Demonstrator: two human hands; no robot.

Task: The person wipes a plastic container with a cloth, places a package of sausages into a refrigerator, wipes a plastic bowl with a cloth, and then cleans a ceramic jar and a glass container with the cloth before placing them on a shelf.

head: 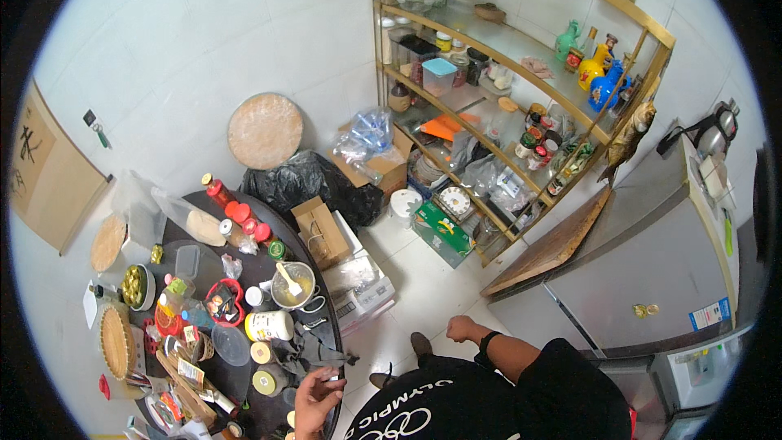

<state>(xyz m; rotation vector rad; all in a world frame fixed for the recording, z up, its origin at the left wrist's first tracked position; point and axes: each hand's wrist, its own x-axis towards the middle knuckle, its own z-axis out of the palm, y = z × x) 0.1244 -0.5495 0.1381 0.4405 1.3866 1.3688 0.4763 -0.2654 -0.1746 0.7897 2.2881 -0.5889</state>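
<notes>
My left hand (317,400) is at the near edge of a dark round table (333,318), its fingers curled and the thumb apart. I make out nothing held in it. Close by stand a jar with a pale lid (269,381) and a rumpled grey cloth (308,351). Past them lies a white plastic tub (269,325) with a printed label. A metal bowl (293,284) holds a yellowish mixture and a white spatula (289,278). My right hand (462,330) hangs over the floor before my body, loosely fisted, with nothing visible in it.
Sauce bottles and red-lidded jars (241,214) line the table's far side. Cardboard boxes (321,235) and a black plastic bag (311,186) sit on the floor. A metal shelf rack (452,101) holds many containers. To the right are a wooden board (550,250) and a grey refrigerator (635,281).
</notes>
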